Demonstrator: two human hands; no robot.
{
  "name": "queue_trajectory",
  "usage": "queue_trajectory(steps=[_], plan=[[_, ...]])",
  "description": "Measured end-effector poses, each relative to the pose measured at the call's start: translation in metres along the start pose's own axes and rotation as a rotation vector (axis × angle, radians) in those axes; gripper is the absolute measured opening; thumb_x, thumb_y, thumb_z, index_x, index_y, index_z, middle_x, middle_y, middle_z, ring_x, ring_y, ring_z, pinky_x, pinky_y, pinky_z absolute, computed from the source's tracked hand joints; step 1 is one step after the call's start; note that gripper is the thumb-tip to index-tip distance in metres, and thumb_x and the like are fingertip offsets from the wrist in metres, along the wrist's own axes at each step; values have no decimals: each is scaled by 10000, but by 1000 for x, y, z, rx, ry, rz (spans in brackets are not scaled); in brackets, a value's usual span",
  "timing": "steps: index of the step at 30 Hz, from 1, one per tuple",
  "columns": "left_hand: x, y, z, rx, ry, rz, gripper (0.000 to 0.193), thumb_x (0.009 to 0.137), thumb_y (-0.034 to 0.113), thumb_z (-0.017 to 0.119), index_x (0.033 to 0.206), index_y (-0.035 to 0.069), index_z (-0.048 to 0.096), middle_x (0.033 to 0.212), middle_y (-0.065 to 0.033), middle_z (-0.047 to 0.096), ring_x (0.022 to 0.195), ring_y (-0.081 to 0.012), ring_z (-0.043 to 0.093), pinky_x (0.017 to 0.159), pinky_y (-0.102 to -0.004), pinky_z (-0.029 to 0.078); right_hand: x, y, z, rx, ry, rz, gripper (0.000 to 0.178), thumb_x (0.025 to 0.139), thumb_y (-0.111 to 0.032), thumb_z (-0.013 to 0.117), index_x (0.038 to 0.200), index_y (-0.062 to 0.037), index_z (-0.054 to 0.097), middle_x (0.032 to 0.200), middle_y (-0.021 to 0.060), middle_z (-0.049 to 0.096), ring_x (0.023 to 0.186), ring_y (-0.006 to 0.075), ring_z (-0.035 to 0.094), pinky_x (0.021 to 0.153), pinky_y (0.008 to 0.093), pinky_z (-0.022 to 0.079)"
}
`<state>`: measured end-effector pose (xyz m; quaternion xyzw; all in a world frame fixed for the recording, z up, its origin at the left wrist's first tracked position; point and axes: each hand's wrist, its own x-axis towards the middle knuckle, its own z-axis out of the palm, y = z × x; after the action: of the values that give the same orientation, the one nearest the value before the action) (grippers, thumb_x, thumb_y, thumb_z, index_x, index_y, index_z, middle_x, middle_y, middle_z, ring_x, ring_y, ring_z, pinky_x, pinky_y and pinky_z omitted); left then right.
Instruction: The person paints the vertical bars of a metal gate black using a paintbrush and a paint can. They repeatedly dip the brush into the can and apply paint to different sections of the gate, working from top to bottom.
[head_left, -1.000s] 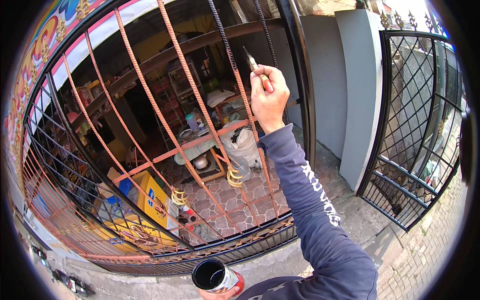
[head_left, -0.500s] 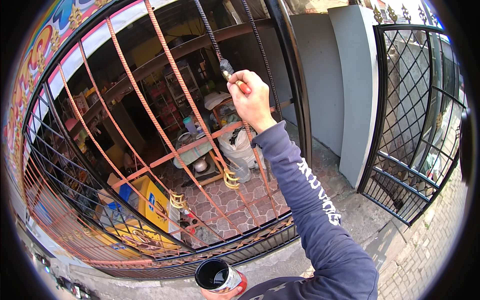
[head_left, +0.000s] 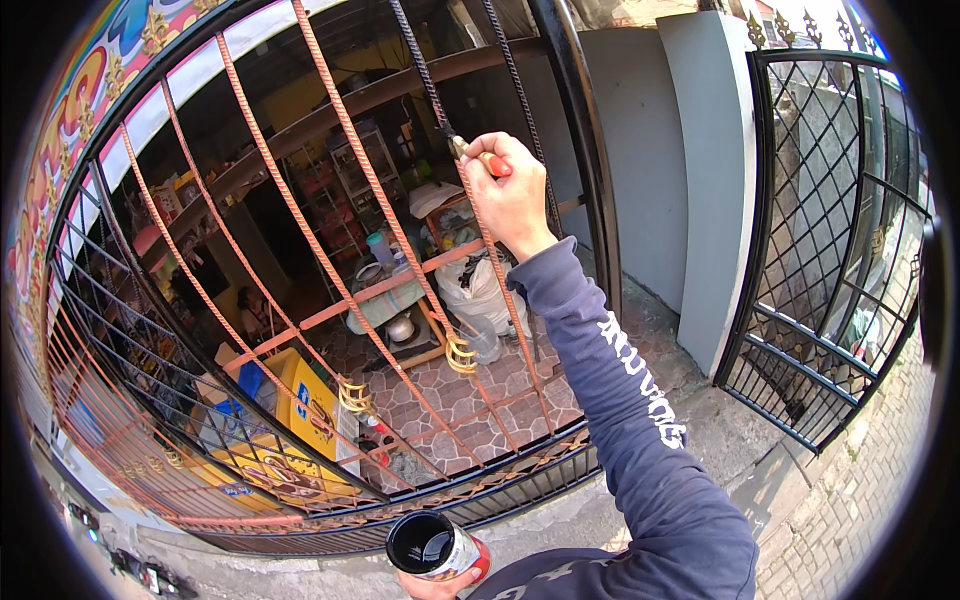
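Note:
My right hand (head_left: 512,195) is closed round a paintbrush (head_left: 494,166) with a red-tipped handle. Its bristle end touches a twisted metal bar (head_left: 419,72) of the gate, which is black above the brush and reddish-brown below it. Low in the view, my left hand (head_left: 437,586) grips an open paint can (head_left: 440,548) from beneath. Glossy black paint lies inside the can. Other bars to the left, such as a reddish-brown twisted bar (head_left: 345,120), run slanted across the gate, and a black bar (head_left: 515,75) stands to the right.
Behind the bars are a yellow box (head_left: 300,400), a white sack (head_left: 483,290) and a patterned tile floor (head_left: 440,420). A thick black post (head_left: 590,150) stands beside a grey wall (head_left: 635,160). Further right is a black lattice gate (head_left: 815,200). Gold ornaments (head_left: 460,355) sit on some bars.
My right hand has shifted slightly to the right and turned, with the brush tip moving a little down and right along the bar. The can has barely moved.

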<state>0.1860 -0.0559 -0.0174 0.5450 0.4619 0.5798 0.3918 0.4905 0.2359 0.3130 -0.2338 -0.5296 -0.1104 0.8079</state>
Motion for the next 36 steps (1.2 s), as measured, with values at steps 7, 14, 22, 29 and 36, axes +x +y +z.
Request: queue_trajectory(steps=[7,14,22,29,36], plan=[[-1,0,6,-23,-1,18,903,504,63,995,1276,-56,543,1130,-139,688,1011,-226,690,912,-388,570,-11,-3,-1,37,87,25,74,842,7,697,900,-10,655,880,99,667,801,226,668,746,329,534],[5,4,9,-45,-10,31,906,495,62,998,1269,-58,542,1120,-141,690,998,-224,695,901,-386,576,-18,-2,1,-15,96,-3,92,841,22,653,916,-32,648,899,129,632,798,293,644,727,394,527],[7,11,-4,-130,-33,23,881,504,36,987,1264,-67,554,1118,-151,698,999,-224,703,901,-385,580,-35,0,5,23,191,113,96,829,24,669,910,-26,660,906,112,653,813,260,661,746,360,531],[17,20,-39,-162,-55,58,893,504,12,971,1282,-70,540,1135,-164,689,1005,-240,703,919,-399,581,-41,-2,18,-109,302,44,71,834,7,668,898,-19,650,929,140,642,832,278,653,766,381,531],[21,27,-61,-120,-75,116,907,509,43,973,1298,-58,536,1159,-165,678,1032,-247,692,935,-401,568,-59,-5,24,-116,215,89,81,830,14,660,901,-24,655,923,131,643,830,270,653,765,379,533]])
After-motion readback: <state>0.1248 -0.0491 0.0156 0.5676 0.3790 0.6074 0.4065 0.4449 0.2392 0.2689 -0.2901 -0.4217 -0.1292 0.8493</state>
